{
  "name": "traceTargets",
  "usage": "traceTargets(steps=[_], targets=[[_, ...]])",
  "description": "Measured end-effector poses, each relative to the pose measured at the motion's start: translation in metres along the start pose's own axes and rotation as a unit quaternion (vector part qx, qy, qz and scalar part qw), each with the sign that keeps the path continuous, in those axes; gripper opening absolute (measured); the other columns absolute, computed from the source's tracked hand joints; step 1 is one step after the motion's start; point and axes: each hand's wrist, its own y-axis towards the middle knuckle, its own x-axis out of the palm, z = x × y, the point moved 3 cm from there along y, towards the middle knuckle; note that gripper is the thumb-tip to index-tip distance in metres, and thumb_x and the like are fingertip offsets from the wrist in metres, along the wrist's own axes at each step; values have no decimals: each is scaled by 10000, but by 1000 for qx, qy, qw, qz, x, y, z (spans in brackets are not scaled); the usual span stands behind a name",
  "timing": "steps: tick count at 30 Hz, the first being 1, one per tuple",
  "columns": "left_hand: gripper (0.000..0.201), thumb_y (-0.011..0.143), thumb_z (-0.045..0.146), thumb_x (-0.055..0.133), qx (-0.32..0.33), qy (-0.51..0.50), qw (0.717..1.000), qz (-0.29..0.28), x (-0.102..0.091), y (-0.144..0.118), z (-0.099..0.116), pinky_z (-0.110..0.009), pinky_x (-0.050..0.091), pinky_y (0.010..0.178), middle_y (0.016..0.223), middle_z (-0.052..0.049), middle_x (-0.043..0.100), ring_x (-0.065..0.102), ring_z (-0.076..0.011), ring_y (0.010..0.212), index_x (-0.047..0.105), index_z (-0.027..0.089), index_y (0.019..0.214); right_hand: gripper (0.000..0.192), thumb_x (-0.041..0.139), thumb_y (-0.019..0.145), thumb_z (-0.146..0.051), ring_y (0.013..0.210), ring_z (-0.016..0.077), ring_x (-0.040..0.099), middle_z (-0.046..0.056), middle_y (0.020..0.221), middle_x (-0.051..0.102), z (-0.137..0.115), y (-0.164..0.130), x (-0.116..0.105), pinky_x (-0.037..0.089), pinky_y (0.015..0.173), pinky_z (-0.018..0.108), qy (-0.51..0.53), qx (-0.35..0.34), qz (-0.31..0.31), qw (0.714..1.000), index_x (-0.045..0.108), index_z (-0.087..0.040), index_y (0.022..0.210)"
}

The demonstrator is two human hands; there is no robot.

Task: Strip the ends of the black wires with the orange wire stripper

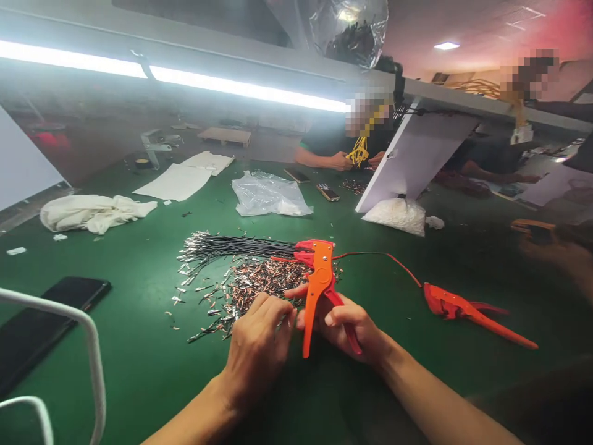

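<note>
My right hand [354, 324] holds an orange and red wire stripper [319, 272] upright, its jaws at the top and its handles spread apart. Close beside the handles, my left hand [262, 334] has its fingers pinched together; whatever may be between them is hidden. Behind both hands lies a heap of copper and black wire scraps [264, 281]. A bundle of black wires [231, 244] with silvery ends stretches toward the stripper's jaws. A thin red wire [393, 254] runs from near the jaws to a second red wire stripper [467, 309] lying on the right.
On the green table [152, 346] lie a black phone [55, 315], white gloves [97, 213], a clear plastic bag [271, 194] and white sheets [180, 179]. A bag of white pieces [396, 215] rests against a slanted panel [412, 154]. A co-worker across holds yellow wires [359, 151].
</note>
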Motion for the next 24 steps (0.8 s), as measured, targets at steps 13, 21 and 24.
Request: traceTargets(steps=[13,21,24], targets=[[179,877,90,500,-123,83,989,-20,15,-4,-1,-260,422,557,707,-14,656,600,-167,670,636,204,867,557,511,697,-177,899,278,636,103,890,697,7,-8,-15,456,831,420,-16,29,41,999,577,-152,1249],[154,857,89,502,-109,55,992,-15,10,-3,-3,-274,455,614,745,-23,655,595,-166,716,612,196,858,586,527,705,-193,889,287,644,107,939,703,9,-10,-18,426,908,462,-23,47,55,997,562,-177,1289],[161,880,102,486,-105,46,993,-15,10,-3,-3,-278,456,622,753,-21,653,593,-163,710,617,195,887,593,532,703,-198,882,286,645,108,949,704,10,-10,-20,429,905,461,-18,45,56,997,559,-174,1294]])
